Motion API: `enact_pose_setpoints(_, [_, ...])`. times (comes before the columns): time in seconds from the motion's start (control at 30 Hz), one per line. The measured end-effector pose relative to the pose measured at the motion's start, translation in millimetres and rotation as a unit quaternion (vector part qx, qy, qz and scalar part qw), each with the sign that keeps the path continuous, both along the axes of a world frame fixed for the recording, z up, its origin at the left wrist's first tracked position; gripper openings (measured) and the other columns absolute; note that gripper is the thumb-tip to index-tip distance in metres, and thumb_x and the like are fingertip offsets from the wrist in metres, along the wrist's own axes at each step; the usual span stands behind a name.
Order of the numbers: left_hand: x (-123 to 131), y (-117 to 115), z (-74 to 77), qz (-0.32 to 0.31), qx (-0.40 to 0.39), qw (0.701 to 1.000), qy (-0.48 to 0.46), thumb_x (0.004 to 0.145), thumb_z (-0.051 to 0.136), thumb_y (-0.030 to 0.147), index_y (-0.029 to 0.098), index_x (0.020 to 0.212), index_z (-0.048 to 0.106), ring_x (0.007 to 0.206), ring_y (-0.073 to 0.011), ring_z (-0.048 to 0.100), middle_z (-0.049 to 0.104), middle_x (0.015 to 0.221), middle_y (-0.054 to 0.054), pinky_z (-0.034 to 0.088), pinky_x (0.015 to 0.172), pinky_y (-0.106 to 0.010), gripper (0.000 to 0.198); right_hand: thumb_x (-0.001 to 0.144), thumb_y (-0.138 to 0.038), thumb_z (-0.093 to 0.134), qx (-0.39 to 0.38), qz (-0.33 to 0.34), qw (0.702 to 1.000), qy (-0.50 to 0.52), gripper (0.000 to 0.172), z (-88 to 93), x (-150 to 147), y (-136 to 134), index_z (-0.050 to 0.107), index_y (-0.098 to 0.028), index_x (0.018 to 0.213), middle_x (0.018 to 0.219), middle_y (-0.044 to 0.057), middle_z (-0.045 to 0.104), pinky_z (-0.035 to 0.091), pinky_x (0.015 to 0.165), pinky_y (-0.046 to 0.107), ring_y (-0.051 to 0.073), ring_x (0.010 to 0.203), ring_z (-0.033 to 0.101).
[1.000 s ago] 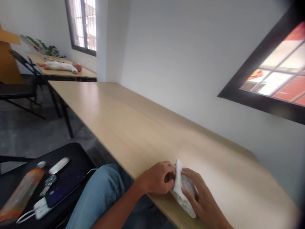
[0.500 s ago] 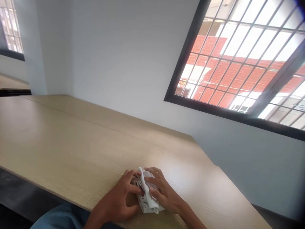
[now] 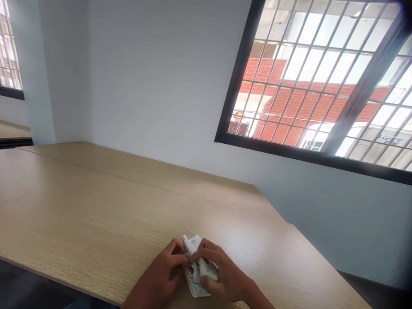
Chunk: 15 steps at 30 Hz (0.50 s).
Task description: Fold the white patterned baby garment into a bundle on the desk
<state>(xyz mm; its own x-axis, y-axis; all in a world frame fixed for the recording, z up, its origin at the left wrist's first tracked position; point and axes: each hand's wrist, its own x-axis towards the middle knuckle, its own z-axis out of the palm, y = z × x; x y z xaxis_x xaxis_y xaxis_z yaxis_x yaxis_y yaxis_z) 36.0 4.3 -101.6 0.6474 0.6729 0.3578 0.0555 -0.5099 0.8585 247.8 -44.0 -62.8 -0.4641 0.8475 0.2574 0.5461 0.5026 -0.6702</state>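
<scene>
A small white folded cloth [image 3: 194, 243] with a faint pattern rests on the light wooden table [image 3: 96, 206] near its front edge. My left hand [image 3: 162, 274] grips the cloth's left side with fingers curled on it. My right hand [image 3: 222, 274] holds the right side, thumb and fingers pinching the folds. Both hands meet over the cloth at the bottom middle of the view, and much of the cloth is hidden beneath them.
A white wall runs behind the table. A large black-framed barred window [image 3: 322, 86] fills the upper right, with a red brick building outside. Another window [image 3: 8, 56] and a second table edge [image 3: 13, 133] show at the far left.
The view swung right, then tipped slightly down; the chair with gadgets and the far table left the view. My hands have kept hold of the cloth, bunching it tighter between them.
</scene>
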Motion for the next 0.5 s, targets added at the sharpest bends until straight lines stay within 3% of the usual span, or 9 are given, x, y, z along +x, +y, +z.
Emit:
enact_pose_setpoints(0.13, [2.4, -2.1, 4.8, -0.003, 0.025, 0.999, 0.019, 0.081, 0.057, 0.007, 0.025, 0.094, 0.069, 0.108, -0.0171, 0.054, 0.056, 0.114, -0.002, 0.042, 0.098, -0.025, 0.025, 0.062, -0.015, 0.045, 0.036, -0.057, 0.998, 0.022, 0.027, -0.5, 6.2, 6.2, 0.063, -0.021, 0.081, 0.084, 0.002, 0.06, 0.042, 0.079, 0.033, 0.02, 0.081, 0.055])
enact_pose_setpoints(0.2, [3.2, -2.8, 5.4, 0.003, 0.027, 0.999, 0.033, 0.08, 0.058, 0.007, 0.025, 0.095, 0.068, 0.106, -0.0169, 0.055, 0.056, 0.113, -0.001, 0.043, 0.097, -0.025, 0.025, 0.067, -0.021, 0.045, 0.05, -0.117, 0.991, 0.053, 0.013, 1.8, 19.3, 12.7, 0.057, -0.02, 0.071, 0.072, 0.001, 0.056, 0.04, 0.07, 0.031, 0.019, 0.07, 0.051])
enact_pose_setpoints(0.37, [2.1, -3.1, -0.2, 0.034, 0.035, 0.997, 0.065, 0.075, 0.056, 0.006, 0.023, 0.095, 0.068, 0.104, -0.0176, 0.057, 0.056, 0.111, -0.003, 0.043, 0.097, -0.027, 0.029, 0.087, -0.033, 0.039, 0.033, -0.25, 0.966, 0.055, 0.025, 13.0, 82.0, 11.8, 0.052, -0.021, 0.069, 0.064, -0.001, 0.046, 0.035, 0.056, 0.03, 0.017, 0.058, 0.043])
enact_pose_setpoints(0.5, [2.3, -2.2, -6.8, 0.032, 0.053, 0.994, 0.093, 0.072, 0.059, 0.007, 0.026, 0.102, 0.07, 0.115, -0.0208, 0.053, 0.054, 0.122, -0.004, 0.04, 0.105, -0.029, 0.037, 0.088, -0.039, 0.053, 0.05, -0.311, 0.949, -0.001, 0.023, 14.7, 105.9, -4.1, 0.055, -0.021, 0.073, 0.081, 0.005, 0.058, 0.044, 0.071, 0.039, 0.023, 0.077, 0.054])
